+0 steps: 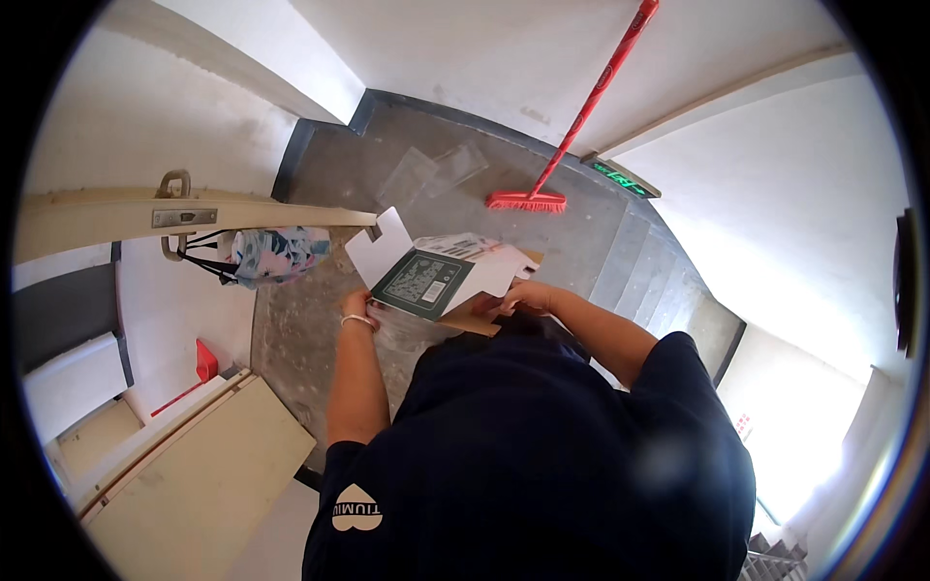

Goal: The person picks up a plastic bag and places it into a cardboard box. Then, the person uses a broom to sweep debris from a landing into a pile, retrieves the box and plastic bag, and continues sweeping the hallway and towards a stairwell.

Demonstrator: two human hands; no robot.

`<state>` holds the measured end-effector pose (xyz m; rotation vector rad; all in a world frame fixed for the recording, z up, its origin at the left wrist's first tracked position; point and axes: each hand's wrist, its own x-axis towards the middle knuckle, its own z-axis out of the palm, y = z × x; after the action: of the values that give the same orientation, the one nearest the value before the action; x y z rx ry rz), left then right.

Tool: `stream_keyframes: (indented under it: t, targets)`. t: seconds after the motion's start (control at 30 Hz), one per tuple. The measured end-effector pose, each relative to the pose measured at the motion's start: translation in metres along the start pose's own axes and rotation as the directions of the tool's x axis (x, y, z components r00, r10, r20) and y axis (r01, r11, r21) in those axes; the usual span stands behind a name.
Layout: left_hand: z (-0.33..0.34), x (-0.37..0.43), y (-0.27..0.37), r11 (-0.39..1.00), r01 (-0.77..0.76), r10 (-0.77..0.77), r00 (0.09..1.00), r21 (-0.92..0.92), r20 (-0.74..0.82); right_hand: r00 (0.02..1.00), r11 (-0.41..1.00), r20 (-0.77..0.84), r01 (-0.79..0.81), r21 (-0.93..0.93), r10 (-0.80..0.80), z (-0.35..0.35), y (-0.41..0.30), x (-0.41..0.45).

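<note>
My left hand [361, 309], with a white bracelet at the wrist, grips the lower left side of an unfolded cardboard box [421, 283]. The box has a dark green printed panel with a barcode, and white flaps stand out from it. Clear plastic [407, 327] hangs beneath it, by my left hand. At the right, my right hand [527, 296] holds the edge of the stack near brown cardboard [472, 321]. Behind the green panel lies another printed piece [465, 247], white with reddish marks. The fingers of both hands are partly hidden.
A red push broom [527, 201] leans on the wall ahead; clear plastic sheets [429, 174] lie on the concrete floor. Stairs [632, 254] run along the right. A floral bag [280, 256] hangs from the handle of an opened door [290, 214] at left, with a red dustpan [206, 361] beyond.
</note>
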<state>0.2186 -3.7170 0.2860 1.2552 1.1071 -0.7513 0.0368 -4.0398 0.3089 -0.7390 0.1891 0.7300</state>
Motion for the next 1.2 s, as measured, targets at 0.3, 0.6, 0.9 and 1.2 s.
stream_keyframes:
  t: [0.3,0.6,0.9,1.2]
  targets:
    - [0.010,-0.012,-0.033,0.988,-0.126,0.152,0.922,-0.094,0.355,0.614,0.983,-0.767,-0.130,0.131,0.184,-0.058,0.009,-0.048]
    - [0.054,-0.076,-0.043,0.963,-0.269,0.216,0.830,0.028,0.514,0.632,0.883,-0.766,0.418,0.213,-0.114,-0.104,-0.034,-0.027]
    - [0.020,-0.044,-0.039,0.939,-0.343,0.213,0.657,0.035,0.724,0.606,0.877,-0.786,0.435,0.201,-0.121,-0.058,-0.086,-0.025]
    - [-0.030,-0.012,-0.047,0.964,-0.022,0.166,0.830,-0.266,0.532,0.635,0.966,-0.771,0.223,0.135,-0.039,-0.088,-0.039,0.021]
